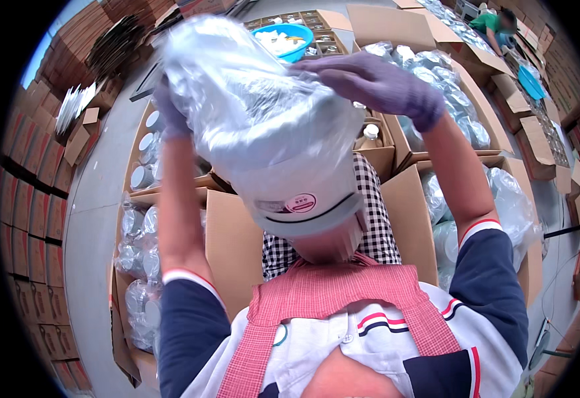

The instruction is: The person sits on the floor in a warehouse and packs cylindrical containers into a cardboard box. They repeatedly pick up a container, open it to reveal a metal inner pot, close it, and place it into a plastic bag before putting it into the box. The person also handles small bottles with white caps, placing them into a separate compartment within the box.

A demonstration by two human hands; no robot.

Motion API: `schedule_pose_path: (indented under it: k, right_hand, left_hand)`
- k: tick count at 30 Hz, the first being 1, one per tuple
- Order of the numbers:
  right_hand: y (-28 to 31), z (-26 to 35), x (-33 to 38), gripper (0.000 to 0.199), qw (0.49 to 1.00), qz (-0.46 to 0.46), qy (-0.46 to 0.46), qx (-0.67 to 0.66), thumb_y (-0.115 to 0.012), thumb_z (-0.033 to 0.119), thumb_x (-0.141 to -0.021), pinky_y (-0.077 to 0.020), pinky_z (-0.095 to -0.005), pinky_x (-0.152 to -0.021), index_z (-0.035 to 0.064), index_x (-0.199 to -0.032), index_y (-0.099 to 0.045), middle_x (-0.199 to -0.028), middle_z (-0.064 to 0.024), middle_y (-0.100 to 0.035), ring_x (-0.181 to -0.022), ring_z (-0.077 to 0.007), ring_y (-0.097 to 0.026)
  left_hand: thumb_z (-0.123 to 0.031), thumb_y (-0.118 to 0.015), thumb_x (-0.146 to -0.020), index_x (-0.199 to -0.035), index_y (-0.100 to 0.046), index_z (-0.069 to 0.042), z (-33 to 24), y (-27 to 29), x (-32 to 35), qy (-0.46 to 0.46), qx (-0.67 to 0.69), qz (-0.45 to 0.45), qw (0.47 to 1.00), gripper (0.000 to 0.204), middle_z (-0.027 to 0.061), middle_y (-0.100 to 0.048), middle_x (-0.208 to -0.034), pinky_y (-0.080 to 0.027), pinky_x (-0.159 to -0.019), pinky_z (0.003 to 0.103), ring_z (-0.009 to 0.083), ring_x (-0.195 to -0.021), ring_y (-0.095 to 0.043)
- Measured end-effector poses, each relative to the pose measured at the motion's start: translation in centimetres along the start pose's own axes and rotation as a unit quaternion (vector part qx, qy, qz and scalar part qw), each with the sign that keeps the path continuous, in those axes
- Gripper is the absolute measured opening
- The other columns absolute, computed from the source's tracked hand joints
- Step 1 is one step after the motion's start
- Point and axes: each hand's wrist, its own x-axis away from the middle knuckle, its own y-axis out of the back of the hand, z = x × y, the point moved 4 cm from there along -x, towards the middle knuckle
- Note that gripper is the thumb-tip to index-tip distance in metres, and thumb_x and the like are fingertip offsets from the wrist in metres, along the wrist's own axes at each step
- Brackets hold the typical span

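A large, pale cylindrical container (310, 211) with a round pink label and a reddish lower end stands tilted in front of my chest, above my lap. A clear, crinkled plastic bag (237, 99) covers its upper part and spreads out at the top, blurred by motion. My left hand (173, 109), in a purple-grey glove, is at the bag's left side; its fingers are mostly hidden behind the film. My right hand (386, 89), gloved alike, reaches across the bag's upper right with fingers stretched out, touching the film.
Cartons with bagged containers (462, 99) stand at right, with more bagged containers (143, 245) at left. A blue basin (296, 41) of small pale pieces sits at the far middle. Stacked cartons (31, 199) line the left; a co-worker (495, 26) is at the far right.
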Motion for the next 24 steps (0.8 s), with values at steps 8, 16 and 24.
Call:
schedule_pose_path:
  k: [8, 16, 24]
  right_hand:
    - [-4.8, -8.8, 0.2, 0.06, 0.945, -0.147, -0.127, -0.264, -0.038, 0.048, -0.1, -0.0493, -0.0308, -0.089, -0.0029, -0.102, -0.069, -0.095, -0.0126, -0.071, -0.087, -0.0179, -0.066]
    - [-9.5, -10.0, -5.2, 0.053, 0.978, -0.164, -0.009, -0.127, -0.041, 0.043, -0.099, -0.0512, -0.0319, -0.079, 0.0, -0.093, -0.07, -0.084, -0.0117, -0.07, -0.081, -0.0196, -0.066]
    - [-10.5, -19.3, -1.6, 0.045, 0.663, -0.17, -0.234, -0.69, -0.044, 0.036, -0.096, -0.042, -0.0335, -0.101, -0.0025, -0.109, -0.065, -0.112, -0.014, -0.065, -0.106, -0.0239, -0.061]
  left_hand:
    - [-0.017, -0.048, -0.094, -0.118, -0.055, 0.003, 8.7, -8.3, 19.4, 0.202, -0.067, 0.213, 0.953, 0.032, 0.0147, -0.062, -0.107, -0.051, -0.086, 0.036, 0.0249, -0.097, -0.062]
    - [-0.024, -0.041, -0.099, -0.131, -0.047, 0.003, 4.8, 0.4, 4.7, -0.004, 0.094, 0.111, 0.989, 0.043, 0.0174, -0.057, -0.123, -0.047, -0.093, 0.039, 0.0286, -0.111, -0.057]
    - [-0.047, -0.031, -0.095, -0.134, -0.045, 0.005, 11.9, -4.1, -0.5, 0.005, -0.159, -0.126, 0.979, 0.067, 0.0167, -0.053, -0.132, -0.033, -0.109, 0.037, 0.027, -0.129, -0.045]
